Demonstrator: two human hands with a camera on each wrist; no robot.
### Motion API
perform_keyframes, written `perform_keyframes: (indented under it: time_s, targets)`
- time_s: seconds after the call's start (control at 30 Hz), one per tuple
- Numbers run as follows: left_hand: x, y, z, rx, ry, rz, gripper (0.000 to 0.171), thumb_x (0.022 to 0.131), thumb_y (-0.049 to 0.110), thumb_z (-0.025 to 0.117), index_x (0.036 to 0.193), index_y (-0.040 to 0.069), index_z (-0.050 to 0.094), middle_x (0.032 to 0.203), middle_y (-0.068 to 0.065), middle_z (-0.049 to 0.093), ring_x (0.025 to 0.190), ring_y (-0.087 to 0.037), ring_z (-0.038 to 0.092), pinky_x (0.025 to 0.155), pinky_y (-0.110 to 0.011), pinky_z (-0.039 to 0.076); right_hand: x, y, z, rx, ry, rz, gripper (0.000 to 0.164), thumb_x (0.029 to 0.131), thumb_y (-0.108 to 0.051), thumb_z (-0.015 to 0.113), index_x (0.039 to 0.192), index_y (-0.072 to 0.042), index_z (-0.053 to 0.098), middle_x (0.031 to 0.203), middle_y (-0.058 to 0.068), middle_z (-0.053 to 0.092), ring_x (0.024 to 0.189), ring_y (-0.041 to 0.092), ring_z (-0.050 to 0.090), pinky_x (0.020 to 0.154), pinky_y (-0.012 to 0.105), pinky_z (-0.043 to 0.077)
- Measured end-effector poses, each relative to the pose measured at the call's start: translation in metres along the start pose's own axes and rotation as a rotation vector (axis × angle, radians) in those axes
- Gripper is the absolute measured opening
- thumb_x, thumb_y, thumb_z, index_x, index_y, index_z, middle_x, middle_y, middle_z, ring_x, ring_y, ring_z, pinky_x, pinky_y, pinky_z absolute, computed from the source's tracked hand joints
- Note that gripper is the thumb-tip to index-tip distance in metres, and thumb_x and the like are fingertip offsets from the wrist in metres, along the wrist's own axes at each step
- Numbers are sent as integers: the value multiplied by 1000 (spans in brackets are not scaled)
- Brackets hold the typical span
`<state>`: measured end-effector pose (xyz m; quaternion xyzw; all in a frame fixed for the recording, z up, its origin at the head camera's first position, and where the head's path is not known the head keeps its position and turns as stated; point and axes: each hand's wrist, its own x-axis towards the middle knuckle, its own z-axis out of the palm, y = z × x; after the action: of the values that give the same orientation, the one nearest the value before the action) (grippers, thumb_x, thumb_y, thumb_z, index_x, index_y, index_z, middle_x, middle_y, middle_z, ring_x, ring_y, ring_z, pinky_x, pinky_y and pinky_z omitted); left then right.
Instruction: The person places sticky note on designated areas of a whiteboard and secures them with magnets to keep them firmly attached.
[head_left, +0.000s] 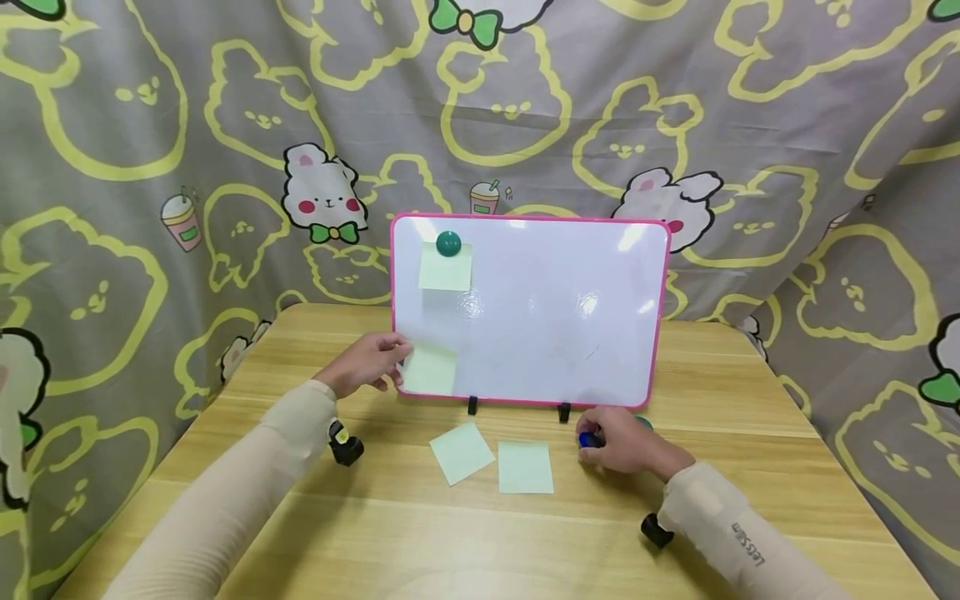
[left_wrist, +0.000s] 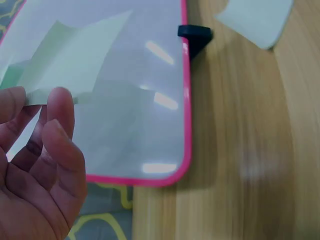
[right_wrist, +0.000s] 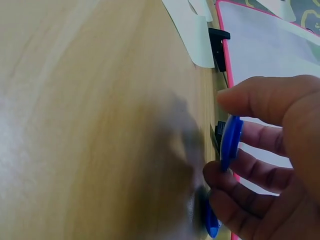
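Note:
My left hand (head_left: 369, 364) pinches the edge of a pale green sticky note (head_left: 431, 370) at the lower left of a pink-framed whiteboard (head_left: 540, 308). In the left wrist view the thumb and fingers hold that note (left_wrist: 75, 62) by one edge, its far corners lifting off the board. My right hand (head_left: 626, 442) is just above the table at the board's lower right. Between its thumb and fingers it holds a round blue magnet (right_wrist: 231, 142) edge-on. High on the board's left, a green magnet (head_left: 448, 243) covers the top of another note (head_left: 446, 268).
Two loose notes, a tilted one (head_left: 462, 453) and a squarer one (head_left: 525, 467), lie on the wooden table (head_left: 480, 550). Black feet (head_left: 564, 412) support the board. Another magnet (head_left: 643, 422) is partly hidden behind my right hand. A patterned curtain (head_left: 525, 100) hangs behind.

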<state>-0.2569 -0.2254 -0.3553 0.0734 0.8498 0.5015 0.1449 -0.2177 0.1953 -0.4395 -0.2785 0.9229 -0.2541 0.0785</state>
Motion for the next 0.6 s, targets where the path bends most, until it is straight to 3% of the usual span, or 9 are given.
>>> perform_keyframes:
  time_s: [0.17, 0.33, 0.6]
  targets:
    - [5, 10, 7, 8, 22, -1, 25, 103, 29, 50, 101, 6, 60, 97, -12, 55, 77, -26, 64, 63, -37, 52, 3, 2, -1, 12, 35, -36, 13, 90, -13, 67, 101, -5, 67, 91, -4, 62, 81, 13, 55, 74, 34, 49]
    - [8, 21, 13, -15, 35, 4, 25, 103, 28, 49, 99, 6, 60, 99, -12, 55, 75, -24, 65, 64, -40, 53, 5, 4, -2, 18, 99, -81, 17, 98, -10, 55, 104, -2, 69, 98, 4, 67, 88, 17, 59, 79, 40, 50]
    - [14, 35, 18, 34, 44, 22, 28, 102, 32, 50, 95, 7, 60, 94, -12, 57, 78, -24, 67, 61, -33, 51, 10, 7, -11, 12, 162, -103, 16, 99, -12, 56, 100, -3, 69, 83, -3, 63, 76, 12, 55, 72, 35, 49]
